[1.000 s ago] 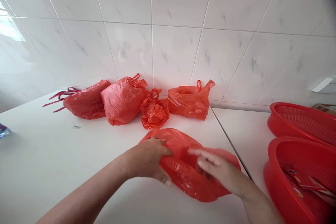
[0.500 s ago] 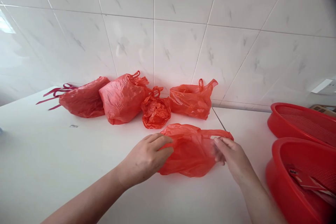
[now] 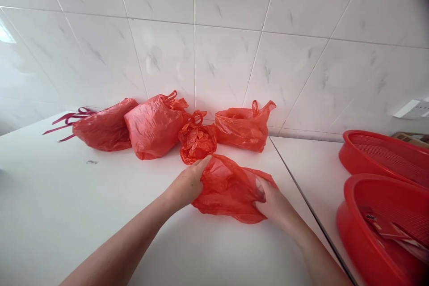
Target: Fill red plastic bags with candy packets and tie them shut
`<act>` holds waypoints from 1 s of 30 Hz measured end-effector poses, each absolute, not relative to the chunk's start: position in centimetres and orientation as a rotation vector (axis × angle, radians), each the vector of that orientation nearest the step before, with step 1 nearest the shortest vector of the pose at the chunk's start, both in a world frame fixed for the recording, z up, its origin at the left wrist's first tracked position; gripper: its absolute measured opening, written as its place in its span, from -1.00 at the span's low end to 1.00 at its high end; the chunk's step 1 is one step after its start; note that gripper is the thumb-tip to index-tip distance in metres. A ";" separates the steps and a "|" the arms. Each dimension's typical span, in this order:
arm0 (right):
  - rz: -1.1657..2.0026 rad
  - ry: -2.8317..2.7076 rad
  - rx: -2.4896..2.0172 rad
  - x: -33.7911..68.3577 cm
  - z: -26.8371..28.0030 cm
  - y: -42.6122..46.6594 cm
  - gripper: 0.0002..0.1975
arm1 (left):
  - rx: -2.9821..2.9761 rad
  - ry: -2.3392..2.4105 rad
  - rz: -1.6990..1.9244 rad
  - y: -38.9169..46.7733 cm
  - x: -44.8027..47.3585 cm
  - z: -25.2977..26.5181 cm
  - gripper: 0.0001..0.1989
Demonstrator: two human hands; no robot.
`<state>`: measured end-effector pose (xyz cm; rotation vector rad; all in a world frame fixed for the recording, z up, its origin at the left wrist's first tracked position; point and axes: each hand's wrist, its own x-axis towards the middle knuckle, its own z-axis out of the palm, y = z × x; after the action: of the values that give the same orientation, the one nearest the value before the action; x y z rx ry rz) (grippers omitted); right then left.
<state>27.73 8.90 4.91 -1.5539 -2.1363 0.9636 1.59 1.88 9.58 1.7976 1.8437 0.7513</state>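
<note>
A thin red plastic bag (image 3: 228, 192) lies crumpled on the white table, its mouth partly spread toward the wall. My left hand (image 3: 187, 185) grips its left side, thumb along the upper edge and the other fingers mostly hidden by the plastic. On the opposite side, my right hand (image 3: 273, 201) has hold of the bag near its handle, the fingers partly covered by the film. Just behind sits a small bunched red bag (image 3: 197, 140) with a knotted top.
Along the tiled wall (image 3: 228, 62) stand an open red bag (image 3: 243, 129), a full tied red bag (image 3: 154, 127) and a darker red bag (image 3: 103, 127) with purple ties. Two red plastic baskets (image 3: 348, 196) are at the right, past a seam in the white table (image 3: 100, 205).
Both hands have closed in on the bag: the left from above it to its left side, the right leftward onto its right side. The bag has shifted slightly left.
</note>
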 end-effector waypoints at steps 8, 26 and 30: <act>0.920 -2.043 -1.345 30.2 7.6 8.9 -0.64 | 1.723 1.792 0.776 1.5 1.7 7.3 -0.07; 1.110 -1.919 -1.460 28.0 6.7 7.0 -0.62 | 1.625 1.764 0.848 1.2 2.9 6.0 -0.09; 1.748 -1.373 -1.161 28.8 6.8 8.3 -0.38 | 1.692 1.750 0.862 1.2 2.7 6.1 -0.10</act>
<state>28.79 8.32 6.80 -1.1615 -1.3733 1.7476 2.71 1.22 6.06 1.6920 1.7504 0.8620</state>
